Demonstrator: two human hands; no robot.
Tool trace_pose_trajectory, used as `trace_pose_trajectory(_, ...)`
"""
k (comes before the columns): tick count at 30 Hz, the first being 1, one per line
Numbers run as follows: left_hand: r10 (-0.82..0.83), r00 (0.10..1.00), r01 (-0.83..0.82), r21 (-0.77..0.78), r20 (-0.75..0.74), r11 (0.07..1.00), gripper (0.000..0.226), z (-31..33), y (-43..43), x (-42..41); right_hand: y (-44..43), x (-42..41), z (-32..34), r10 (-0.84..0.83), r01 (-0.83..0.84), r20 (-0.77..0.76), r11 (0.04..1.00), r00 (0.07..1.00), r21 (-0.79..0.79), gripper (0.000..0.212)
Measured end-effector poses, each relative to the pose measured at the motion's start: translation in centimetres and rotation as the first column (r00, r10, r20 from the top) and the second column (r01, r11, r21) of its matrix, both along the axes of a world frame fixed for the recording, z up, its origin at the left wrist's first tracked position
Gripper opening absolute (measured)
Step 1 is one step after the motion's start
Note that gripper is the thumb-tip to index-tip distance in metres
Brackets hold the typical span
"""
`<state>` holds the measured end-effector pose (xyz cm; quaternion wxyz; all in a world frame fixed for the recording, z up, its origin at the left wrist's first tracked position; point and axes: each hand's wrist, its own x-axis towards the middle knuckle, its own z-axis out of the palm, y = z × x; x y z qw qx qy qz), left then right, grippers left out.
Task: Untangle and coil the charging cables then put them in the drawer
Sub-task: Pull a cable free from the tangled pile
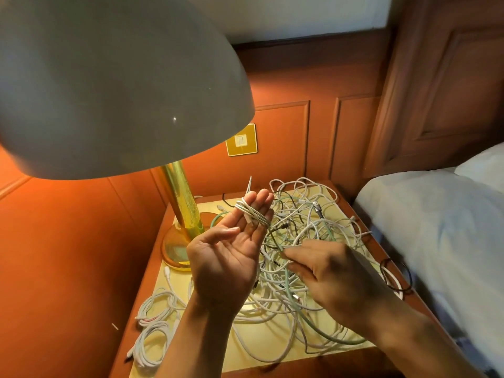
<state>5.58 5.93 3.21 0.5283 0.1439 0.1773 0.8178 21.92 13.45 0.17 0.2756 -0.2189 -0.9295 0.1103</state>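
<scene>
Palm upward, the left hand is raised over the tabletop with its forearm coming up from the lower edge of the view. Its grip is apart: the fingers are straight and close together, the thumb lies loosely across the palm, and a white cable is wound several turns around the upper fingers, one end sticking up behind them. The right hand reaches in from the lower right with its back to the camera and the knuckles bent. Its grip is together, thumb and forefinger pinching a thin strand that runs up toward the wound fingers; the strand's colour is hard to tell in the shadow. Beneath both hands a tangle of cables, mostly white with some green and dark ones, sprawls over the tabletop. Coiled white cables lie near its left front edge, and a black coil sits at its right edge beside the bed. A brass lamp stands at the back left.
</scene>
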Motion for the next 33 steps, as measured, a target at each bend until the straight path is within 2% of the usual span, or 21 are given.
trace_pose_trajectory(3, 0.073, 0.982, -0.082, -0.050, -0.175, 0.995, 0.060, -0.7, 0.2, -0.2, -0.3, 0.0, 0.3, 0.017, -0.017, 0.014, 1.000, 1.000, -0.012, 0.029)
trace_pose_trajectory(5, 0.086, 0.951, -0.109, -0.063, -0.298, 0.992, 0.064, -1.0, 0.4, -0.3, -0.3, 0.0, 0.3, 0.029, -0.029, 0.016, 0.999, 0.999, -0.014, 0.027)
trace_pose_trajectory(8, 0.074, 0.843, -0.135, -0.076, -0.534, 0.988, 0.068, -1.5, 0.5, -0.4, -0.4, -0.1, 0.4, 0.039, -0.039, 0.006, 0.999, 0.999, -0.024, 0.021)
trace_pose_trajectory(11, 0.080, 0.588, -0.229, -0.071, -0.805, 0.971, 0.067, -2.0, 0.4, -0.4, -0.5, 0.0, 0.8, 0.067, -0.069, -0.032, 0.996, 0.997, -0.058, 0.012)
trace_pose_trajectory(14, 0.043, 0.317, -0.298, -0.056, -0.948, 0.953, 0.069, -2.6, 0.2, -0.5, -0.5, 0.4, 0.9, 0.086, -0.093, -0.078, 0.991, 0.993, -0.099, 0.016)
trace_pose_trajectory(18, -0.064, -0.005, -0.321, -0.059, -0.998, 0.945, 0.070, -2.9, 0.0, -0.9, -0.4, 1.2, 1.5, 0.030, -0.064, -0.174, 0.979, 0.984, -0.193, 0.015)
trace_pose_trajectory(21, -0.165, -0.150, -0.339, -0.106, -0.975, 0.935, 0.056, -3.0, -0.2, -1.2, 0.3, 1.9, 2.2, -0.066, -0.018, -0.292, 0.961, 0.954, -0.275, 0.011)
trace_pose_trajectory(23, -0.232, -0.162, -0.336, -0.167, -0.959, 0.927, 0.040, -3.0, -0.2, -1.2, 0.7, 2.3, 2.8, -0.109, -0.005, -0.370, 0.955, 0.923, -0.295, 0.017)
trace_pose_trajectory(28, -0.315, -0.011, -0.199, -0.307, -0.949, 0.931, 0.043, -1.9, -0.5, -0.3, 1.5, 2.7, 3.3, -0.132, -0.021, -0.472, 0.952, 0.871, -0.305, 0.022)
trace_pose_trajectory(30, -0.325, 0.074, -0.099, -0.331, -0.943, 0.938, 0.039, -1.4, -0.8, 0.2, 1.7, 2.8, 3.2, -0.180, -0.022, -0.521, 0.934, 0.835, -0.358, 0.022)
trace_pose_trajectory(33, -0.290, 0.260, 0.007, -0.299, -0.921, 0.954, 0.035, -1.1, -0.8, 0.4, 2.1, 3.0, 3.1, -0.277, -0.018, -0.551, 0.882, 0.787, -0.470, 0.018)
